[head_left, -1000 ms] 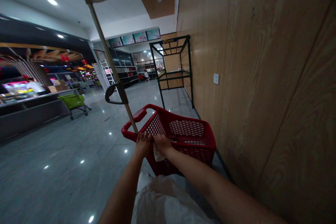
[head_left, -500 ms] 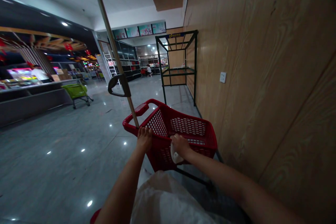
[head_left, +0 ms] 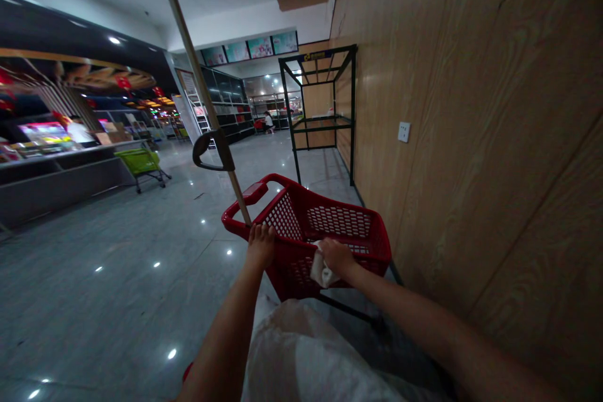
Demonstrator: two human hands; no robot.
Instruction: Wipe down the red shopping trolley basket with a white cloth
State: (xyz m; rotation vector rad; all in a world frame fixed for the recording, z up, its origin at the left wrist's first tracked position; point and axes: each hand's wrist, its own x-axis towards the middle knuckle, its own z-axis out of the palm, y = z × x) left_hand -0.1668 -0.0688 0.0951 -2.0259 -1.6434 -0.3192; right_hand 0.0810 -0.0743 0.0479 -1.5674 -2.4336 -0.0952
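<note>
Right hand (head_left: 337, 256) slid along cart rim (head_left: 291, 240), nearer wall (head_left: 471, 138).

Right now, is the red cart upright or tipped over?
Upright: the red cart opens upward, and its dark base bar shows below.

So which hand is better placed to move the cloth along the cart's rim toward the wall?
Probably the right hand: it holds the cloth at the red cart's rim, nearer the wall; the left hand rests by the pole.
</note>
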